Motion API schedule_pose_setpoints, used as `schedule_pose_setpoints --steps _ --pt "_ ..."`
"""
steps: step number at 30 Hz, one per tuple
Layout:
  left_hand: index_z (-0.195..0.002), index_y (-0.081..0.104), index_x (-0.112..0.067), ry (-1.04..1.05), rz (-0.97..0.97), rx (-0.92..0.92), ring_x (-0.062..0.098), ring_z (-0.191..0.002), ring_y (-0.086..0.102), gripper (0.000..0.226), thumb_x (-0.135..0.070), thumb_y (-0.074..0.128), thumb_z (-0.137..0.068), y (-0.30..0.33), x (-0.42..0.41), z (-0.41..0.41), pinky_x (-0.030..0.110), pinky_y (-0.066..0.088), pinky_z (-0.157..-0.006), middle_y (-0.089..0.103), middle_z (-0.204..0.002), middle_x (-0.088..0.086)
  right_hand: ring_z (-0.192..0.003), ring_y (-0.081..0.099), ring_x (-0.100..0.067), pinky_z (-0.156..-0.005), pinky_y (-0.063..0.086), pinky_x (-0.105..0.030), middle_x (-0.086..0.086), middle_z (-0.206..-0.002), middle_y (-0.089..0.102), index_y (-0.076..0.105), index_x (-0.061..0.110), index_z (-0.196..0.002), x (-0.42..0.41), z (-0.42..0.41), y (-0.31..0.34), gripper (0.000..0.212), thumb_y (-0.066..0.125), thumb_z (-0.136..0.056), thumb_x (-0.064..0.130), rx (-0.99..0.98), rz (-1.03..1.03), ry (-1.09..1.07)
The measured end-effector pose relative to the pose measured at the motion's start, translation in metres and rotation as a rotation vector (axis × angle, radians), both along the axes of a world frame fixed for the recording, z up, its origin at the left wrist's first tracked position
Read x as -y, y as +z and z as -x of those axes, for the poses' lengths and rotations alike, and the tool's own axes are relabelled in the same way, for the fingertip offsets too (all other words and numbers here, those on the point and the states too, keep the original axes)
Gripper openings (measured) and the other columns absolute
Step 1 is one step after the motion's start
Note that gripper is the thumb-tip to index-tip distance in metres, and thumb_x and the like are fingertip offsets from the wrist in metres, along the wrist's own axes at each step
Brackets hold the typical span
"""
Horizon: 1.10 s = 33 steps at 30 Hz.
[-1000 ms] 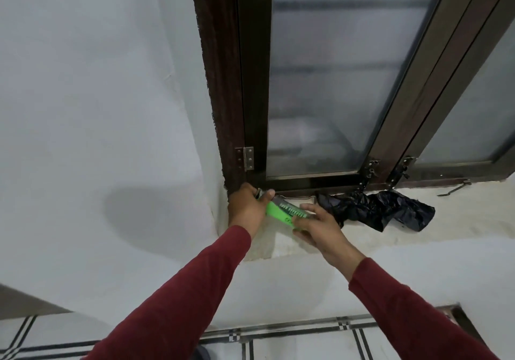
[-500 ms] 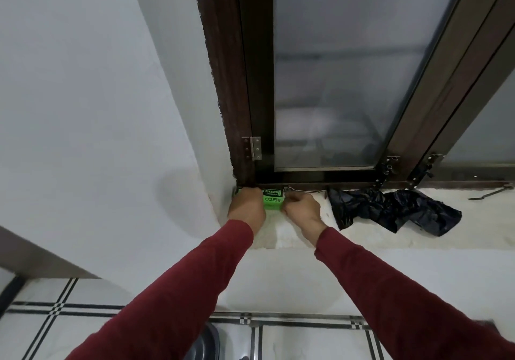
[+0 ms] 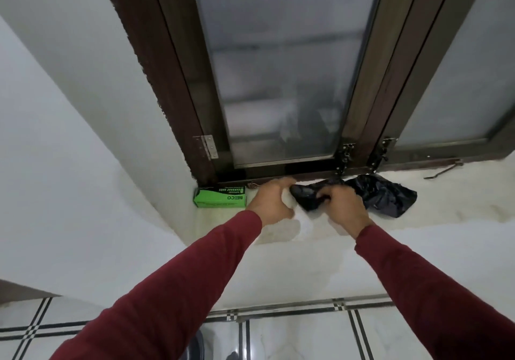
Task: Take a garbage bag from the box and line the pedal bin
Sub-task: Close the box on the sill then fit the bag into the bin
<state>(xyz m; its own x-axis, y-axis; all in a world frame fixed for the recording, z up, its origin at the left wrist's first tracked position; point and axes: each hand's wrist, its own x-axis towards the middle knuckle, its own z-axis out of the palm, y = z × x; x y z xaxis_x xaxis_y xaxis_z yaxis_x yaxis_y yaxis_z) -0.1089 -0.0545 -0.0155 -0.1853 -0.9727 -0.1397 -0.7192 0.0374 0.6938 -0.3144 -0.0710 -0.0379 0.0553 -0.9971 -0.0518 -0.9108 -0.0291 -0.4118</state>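
Both hands have left the green box, which now lies alone in the sill's left corner against the window frame, long axis along the sill. The right hand is closed on the crumpled black garbage bag. The left hand curls half-open at the bag's left end, fingertips touching it.

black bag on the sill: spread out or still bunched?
Bunched. The black garbage bag lies crumpled on the sill, right hand gripping its left end.
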Motion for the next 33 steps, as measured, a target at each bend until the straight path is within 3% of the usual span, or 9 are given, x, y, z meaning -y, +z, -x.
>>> schedule_pose_setpoints --steps 3,7,11,15,18,20,26,29,33 --pt "-0.156 0.034 -0.032 -0.169 0.026 0.043 0.017 -0.138 0.037 0.116 -0.03 0.096 -0.058 0.008 0.005 0.007 0.03 0.034 -0.11 0.041 -0.158 0.0 -0.097 0.07 -0.017 -0.089 0.05 -0.025 -0.003 -0.103 0.078 0.078 0.02 -0.108 0.008 0.014 0.014 0.017 0.07 -0.094 0.014 0.558 -0.1 -0.068" --pt "-0.108 0.073 -0.007 -0.065 0.001 -0.231 0.017 -0.088 0.067 0.031 -0.018 0.085 -0.082 0.036 0.015 0.024 0.037 0.056 -0.087 0.075 -0.097 0.011 -0.098 0.076 -0.021 -0.093 0.057 -0.04 -0.009 -0.106 0.08 0.079 0.021 -0.106 0.003 0.029 0.04 0.015 0.071 -0.095 0.028 1.036 -0.257 -0.004" --pt "-0.118 0.068 0.0 0.113 -0.241 -0.794 0.023 -0.09 0.072 0.026 -0.003 0.068 -0.092 0.07 0.022 0.032 0.034 0.061 -0.081 0.073 -0.102 0.014 -0.109 0.072 -0.008 -0.093 0.056 -0.024 0.011 -0.115 0.078 0.074 0.031 -0.119 -0.022 0.037 0.046 0.042 0.088 -0.079 0.038 0.947 -0.283 0.057" --pt "-0.125 0.066 -0.005 0.17 -0.301 -1.091 0.023 -0.097 0.073 0.036 -0.026 0.067 -0.096 0.087 0.009 0.031 0.037 0.061 -0.083 0.076 -0.108 0.009 -0.103 0.076 -0.022 -0.08 0.06 -0.028 -0.004 -0.11 0.08 0.078 0.019 -0.11 -0.042 0.033 0.05 0.03 0.086 -0.082 0.023 1.061 -0.341 -0.01" --pt "-0.121 0.069 -0.013 -0.006 -0.4 -0.942 0.02 -0.098 0.069 0.043 -0.045 0.066 -0.093 0.077 -0.016 0.017 0.037 0.052 -0.091 0.074 -0.108 0.007 -0.111 0.073 -0.031 -0.09 0.061 -0.039 -0.013 -0.117 0.077 0.074 0.008 -0.12 -0.054 0.027 0.076 0.038 0.083 -0.083 0.015 1.252 -0.324 -0.021" --pt "-0.116 0.071 -0.004 -0.129 -0.459 -0.842 0.028 -0.105 0.071 0.038 -0.032 0.073 -0.091 0.07 -0.031 0.011 0.039 0.055 -0.098 0.074 -0.111 0.018 -0.115 0.07 -0.036 -0.095 0.06 -0.042 -0.016 -0.119 0.076 0.072 0.004 -0.122 -0.062 0.021 0.093 0.038 0.079 -0.087 0.018 1.338 -0.291 -0.061" --pt "-0.098 0.075 -0.006 0.1 -0.252 -0.958 0.03 -0.094 0.07 0.007 -0.01 0.071 -0.094 0.089 -0.064 0.003 0.037 0.059 -0.091 0.076 -0.097 0.016 -0.113 0.072 -0.03 -0.097 0.058 -0.048 -0.012 -0.125 0.074 0.072 0.014 -0.123 -0.144 -0.008 0.085 0.046 0.078 -0.086 0.04 1.306 -0.448 -0.11" --pt "-0.107 0.076 -0.005 0.066 -0.3 -0.943 0.03 -0.105 0.073 0.029 -0.031 0.069 -0.097 0.099 -0.091 -0.014 0.037 0.061 -0.091 0.078 -0.107 0.015 -0.099 0.076 -0.025 -0.078 0.063 -0.035 -0.016 -0.121 0.075 0.073 0.008 -0.116 -0.176 -0.036 0.074 0.027 0.075 -0.09 0.012 1.229 -0.363 -0.172" --pt "-0.121 0.073 -0.007 -0.234 -0.628 -0.602 0.03 -0.11 0.074 0.054 -0.037 0.088 -0.078 0.08 -0.14 -0.067 0.038 0.06 -0.094 0.077 -0.117 0.014 -0.117 0.068 -0.039 -0.103 0.054 -0.055 -0.022 -0.126 0.072 0.067 0.002 -0.126 -0.198 -0.057 0.079 0.03 0.063 -0.096 0.006 1.459 -0.216 -0.385"
